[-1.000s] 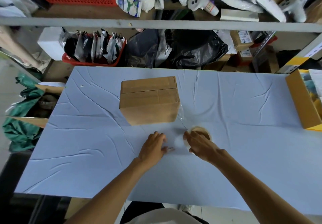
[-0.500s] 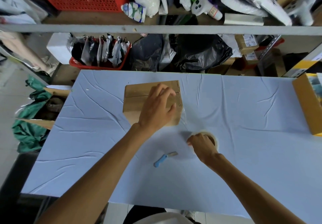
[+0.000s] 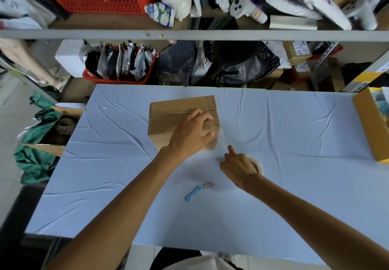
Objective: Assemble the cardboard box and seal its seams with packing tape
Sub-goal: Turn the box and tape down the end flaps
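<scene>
First, at the far left, a crumpled green bag (image 3: 35,160) slumped on the floor beside the table (image 3: 105,175), whose pale blue cloth lay in soft, shallow wrinkles. Toward the far middle of that cloth sat the cardboard box (image 3: 168,112): plain brown, matte and squat, its flaps folded shut, with a straight seam crossing the top from left to right. Whether tape already covered that seam could not be told. The left hand (image 3: 191,135) gripped the box's near right edge, with bent fingers on the top and the thumb on the front face. Nearer the person, a small cutter (image 3: 196,192) with a blue plastic handle and a short grey blade lay flat and apart from both hands. From the box's right near corner a crinkled strip of clear tape (image 3: 221,141) ran down toward the right hand (image 3: 237,168). That hand's forefinger pointed straight out at the strip, while its other fingers curled over the tape roll (image 3: 259,165), a round tan-cored ring lying on the cloth. At the far right edge stood a yellow carton (image 3: 370,126), open-topped and sharp-cornered.
</scene>
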Available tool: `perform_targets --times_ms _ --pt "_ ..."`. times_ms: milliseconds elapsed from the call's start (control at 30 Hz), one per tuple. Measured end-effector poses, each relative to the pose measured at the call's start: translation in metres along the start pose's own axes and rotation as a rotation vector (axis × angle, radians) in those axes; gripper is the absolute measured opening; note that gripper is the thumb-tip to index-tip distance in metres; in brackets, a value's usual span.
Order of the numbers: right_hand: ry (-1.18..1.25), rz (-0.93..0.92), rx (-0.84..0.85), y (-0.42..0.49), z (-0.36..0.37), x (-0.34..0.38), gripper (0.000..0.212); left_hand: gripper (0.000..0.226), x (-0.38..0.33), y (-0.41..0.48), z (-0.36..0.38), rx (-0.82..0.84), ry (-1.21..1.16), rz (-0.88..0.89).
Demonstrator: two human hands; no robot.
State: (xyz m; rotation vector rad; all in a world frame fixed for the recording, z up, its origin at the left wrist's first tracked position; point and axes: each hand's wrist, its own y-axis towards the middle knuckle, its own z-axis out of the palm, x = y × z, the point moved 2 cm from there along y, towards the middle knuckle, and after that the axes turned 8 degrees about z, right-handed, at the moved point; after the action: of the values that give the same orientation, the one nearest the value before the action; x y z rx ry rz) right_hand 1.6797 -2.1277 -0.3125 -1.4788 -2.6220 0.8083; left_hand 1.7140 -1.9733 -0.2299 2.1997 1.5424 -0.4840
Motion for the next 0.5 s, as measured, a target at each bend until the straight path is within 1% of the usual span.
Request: perform_targets --times_ms 67,133,200,233,300,400,467,500 --pt "-0.06 -0.086 -0.016 0.002 -0.004 0.004 0.029 0.029 0.001 0.001 0.0 -0.007 0.0 0.003" --pt "-0.081 -0.152 -0.004 0.006 -0.01 0.004 0.027 0.028 0.001 0.001 0.001 -0.004 -0.001 0.003" --pt "-0.026 -0.178 -0.026 0.011 -0.017 0.0 0.021 0.028 0.001 0.002 0.001 -0.003 -0.006 0.001" --pt "0.023 -0.16 -0.03 0.014 -0.021 -0.003 0.023 0.028 0.002 0.002 0.001 -0.004 -0.008 -0.002" --pt "0.17 -0.057 -0.023 0.018 -0.022 -0.011 0.025 0.027 0.004 0.002 0.0 -0.007 -0.014 -0.009" --pt "0.505 0.15 -0.032 0.013 -0.021 -0.032 0.027 0.027 0.005 0.002 -0.001 -0.018 -0.013 -0.002" --pt "0.746 0.216 -0.033 0.006 -0.018 -0.049 0.03 0.029 0.004 0.003 0.0 -0.018 -0.004 -0.001" --pt "0.898 0.218 -0.024 0.003 -0.018 -0.057 0.033 0.03 0.003 0.003 0.001 -0.018 -0.004 -0.008"
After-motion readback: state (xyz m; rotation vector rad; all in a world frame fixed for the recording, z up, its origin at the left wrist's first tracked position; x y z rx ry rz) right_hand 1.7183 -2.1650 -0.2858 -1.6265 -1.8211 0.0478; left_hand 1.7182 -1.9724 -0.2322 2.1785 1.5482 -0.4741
